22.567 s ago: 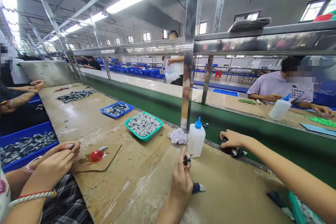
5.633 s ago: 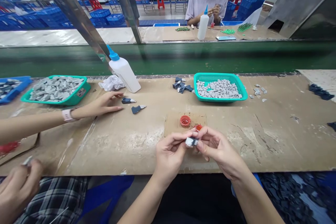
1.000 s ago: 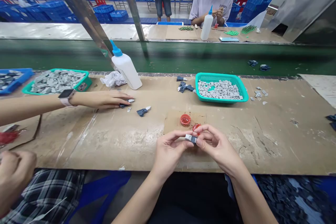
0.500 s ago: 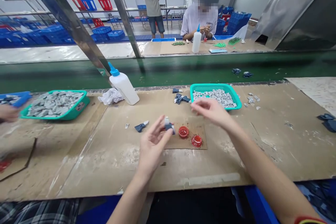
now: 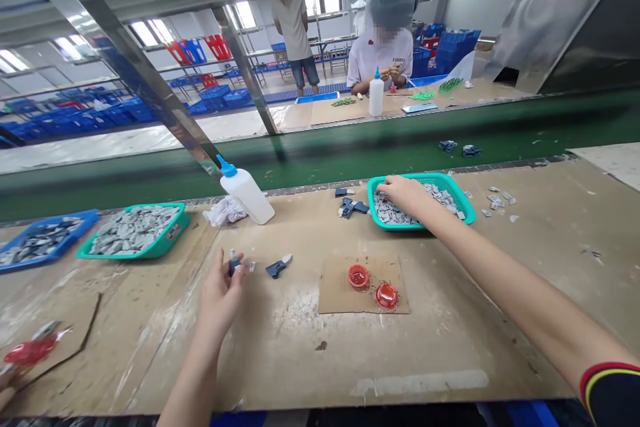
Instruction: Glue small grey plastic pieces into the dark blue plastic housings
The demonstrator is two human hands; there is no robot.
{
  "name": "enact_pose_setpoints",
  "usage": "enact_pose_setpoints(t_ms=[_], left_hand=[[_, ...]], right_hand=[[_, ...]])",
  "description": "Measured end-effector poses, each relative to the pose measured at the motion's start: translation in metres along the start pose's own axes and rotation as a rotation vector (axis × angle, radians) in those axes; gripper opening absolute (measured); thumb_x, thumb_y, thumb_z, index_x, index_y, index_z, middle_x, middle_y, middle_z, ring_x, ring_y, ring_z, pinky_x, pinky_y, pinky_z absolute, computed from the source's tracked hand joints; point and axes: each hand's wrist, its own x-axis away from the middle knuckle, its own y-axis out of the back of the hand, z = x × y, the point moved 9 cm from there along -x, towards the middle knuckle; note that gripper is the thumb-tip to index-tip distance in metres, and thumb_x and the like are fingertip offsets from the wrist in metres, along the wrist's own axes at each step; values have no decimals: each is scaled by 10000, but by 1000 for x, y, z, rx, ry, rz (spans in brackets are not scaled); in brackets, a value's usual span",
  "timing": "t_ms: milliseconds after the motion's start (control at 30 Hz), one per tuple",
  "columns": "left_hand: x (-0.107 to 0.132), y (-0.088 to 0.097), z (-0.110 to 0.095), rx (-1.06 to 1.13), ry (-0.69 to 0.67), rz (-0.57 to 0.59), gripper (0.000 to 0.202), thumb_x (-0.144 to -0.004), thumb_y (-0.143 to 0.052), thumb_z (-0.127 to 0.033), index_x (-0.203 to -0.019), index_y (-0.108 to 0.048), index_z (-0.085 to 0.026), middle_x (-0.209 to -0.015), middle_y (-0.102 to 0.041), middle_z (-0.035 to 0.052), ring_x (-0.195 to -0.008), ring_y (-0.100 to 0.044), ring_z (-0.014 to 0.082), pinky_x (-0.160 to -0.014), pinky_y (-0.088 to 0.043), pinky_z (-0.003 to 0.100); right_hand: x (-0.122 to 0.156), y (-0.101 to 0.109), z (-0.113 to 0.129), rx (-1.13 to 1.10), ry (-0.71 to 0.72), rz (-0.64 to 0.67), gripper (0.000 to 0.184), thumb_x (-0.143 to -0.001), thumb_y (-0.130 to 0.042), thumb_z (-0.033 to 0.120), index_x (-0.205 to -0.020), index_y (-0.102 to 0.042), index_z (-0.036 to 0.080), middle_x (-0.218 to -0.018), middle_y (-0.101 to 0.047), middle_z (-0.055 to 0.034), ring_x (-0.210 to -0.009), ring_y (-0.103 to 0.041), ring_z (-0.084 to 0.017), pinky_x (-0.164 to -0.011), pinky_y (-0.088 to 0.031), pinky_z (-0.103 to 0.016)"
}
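My left hand [image 5: 220, 290] is closed on a small dark blue piece with a pale tip [image 5: 233, 263], held just above the cardboard-covered table. My right hand [image 5: 406, 195] reaches into a green basket [image 5: 423, 227] of small light grey pieces [image 5: 395, 212]. Its fingers are bent down among them, and what the fingertips grip is hidden. Near my left hand lie a dark blue piece with a grey end [image 5: 277, 268] and a tiny light piece [image 5: 253, 267]. Two red cups of liquid, one upper left [image 5: 359, 276] and one lower right [image 5: 387, 295], rest on a cardboard square [image 5: 335, 293].
A white bottle with blue nozzle [image 5: 249, 197] leans by crumpled paper [image 5: 225, 211]. Dark blue pieces [image 5: 353, 207] lie beside the basket. At left stand another green basket [image 5: 163, 247] and a blue tray [image 5: 50, 250]. A person's hand [image 5: 7, 387] holds something red. Beyond the green belt [image 5: 320, 153] sits a co-worker [image 5: 385, 60].
My left hand has moved left, away from the red cups, with the dark blue piece. My right hand has gone forward into the green basket. The view has shifted.
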Motion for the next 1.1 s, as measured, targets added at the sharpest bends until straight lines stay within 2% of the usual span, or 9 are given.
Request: enact_pose_setpoints(t_ms=[100,267,500,600,667,733,833,967,1100], left_hand=[[-16,-10,-9,-499,-225,69,607,-817,-535,-226,-1395,-379,-130,-1127,-651,212,-1071,-606,389,-904,-446,567],[-26,-55,-60,-588,-516,168,476,-798,-463,-135,-1271,-517,-106,-1225,-580,221,-1221,-481,402,-1019,-339,571],[-58,-185,-157,-496,-795,410,499,-876,-372,-107,-1364,-459,-159,-1260,-565,144,-1188,-490,277,-1006,-378,416],[-72,-239,-171,-471,-830,569,433,-830,-486,-84,-1244,-581,-168,-1185,-623,128,-1135,-531,259,-966,-405,363],[-77,-259,-171,-454,-821,645,323,-803,-563,-95,-1108,-647,-163,-1096,-658,108,-1042,-581,237,-924,-433,364],[-80,-264,-166,-424,-793,676,194,-809,-605,-144,-994,-660,-150,-1023,-665,83,-959,-606,213,-892,-453,390],[-79,-247,-158,-335,-730,631,139,-794,-617,-165,-920,-662,-132,-968,-654,110,-965,-600,241,-916,-433,430],[-67,-195,-148,-137,-617,480,310,-773,-578,-167,-1071,-651,-124,-1059,-626,166,-1075,-557,303,-986,-385,459],[-32,-143,-135,81,-487,402,379,-859,-515,-316,-1197,-597,-166,-1166,-617,145,-1039,-599,255,-920,-472,413]], right_hand=[[2,-2,5,25,61,25,244,-857,-489,41,-987,-667,145,-1019,-653,-171,-974,-583,-266,-669,-409,-282],[2,-3,5,5,67,2,213,-861,-460,28,-931,-647,101,-1004,-649,-215,-1028,-555,-287,-707,-432,-298],[30,21,-19,-177,-57,-170,197,-836,-529,190,-941,-685,129,-895,-722,-125,-849,-652,-258,-718,-446,-309],[58,36,-31,-262,-137,-259,211,-865,-523,219,-967,-696,156,-887,-747,-91,-785,-681,-230,-698,-477,-306],[86,46,-36,-357,-207,-341,215,-891,-512,250,-968,-703,185,-900,-754,-71,-767,-692,-215,-696,-503,-308],[119,53,-38,-561,-299,-450,200,-885,-543,306,-927,-716,213,-913,-755,-57,-787,-695,-219,-696,-523,-322],[167,39,-29,-928,-476,-529,207,-815,-645,395,-852,-736,213,-898,-752,-69,-802,-689,-246,-693,-536,-358],[209,-6,9,-1318,-693,-446,292,-715,-747,437,-847,-743,177,-809,-752,-95,-725,-691,-248,-644,-546,-357],[226,-40,49,-1613,-797,-319,293,-680,-793,417,-831,-740,172,-791,-760,-95,-717,-701,-214,-621,-532,-289]])
